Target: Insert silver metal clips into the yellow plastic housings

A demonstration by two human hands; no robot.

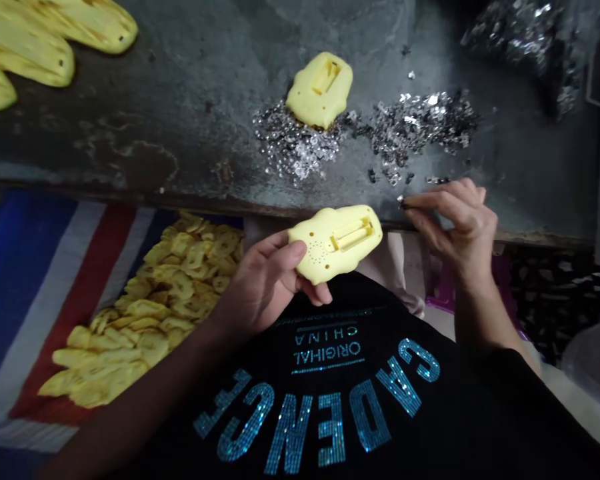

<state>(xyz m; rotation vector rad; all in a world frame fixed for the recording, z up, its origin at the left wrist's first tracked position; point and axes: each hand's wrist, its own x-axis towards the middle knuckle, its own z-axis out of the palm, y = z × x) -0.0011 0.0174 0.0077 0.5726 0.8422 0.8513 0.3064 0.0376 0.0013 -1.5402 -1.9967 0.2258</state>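
Observation:
My left hand (275, 273) grips a yellow plastic housing (337, 243) by its left end, in front of the table edge. Its battery slot, speaker holes and screw holes face up. To the right, my right hand (455, 217) pinches a small shiny metal piece (401, 202) between thumb and fingertips, just over the table edge. Behind it lies a loose heap of small metal pieces (420, 127). A second yellow housing (321, 90) rests at the back of another heap of metal pieces (300, 143), its battery slot also facing up.
Several long yellow plastic parts (35, 50) lie at the table's far left. A dark metal table (190, 113) spans the front. Below it on the left, many yellow plastic parts (150, 313) are piled on a striped cloth (87, 267). More shiny pieces (520, 33) sit at the back right.

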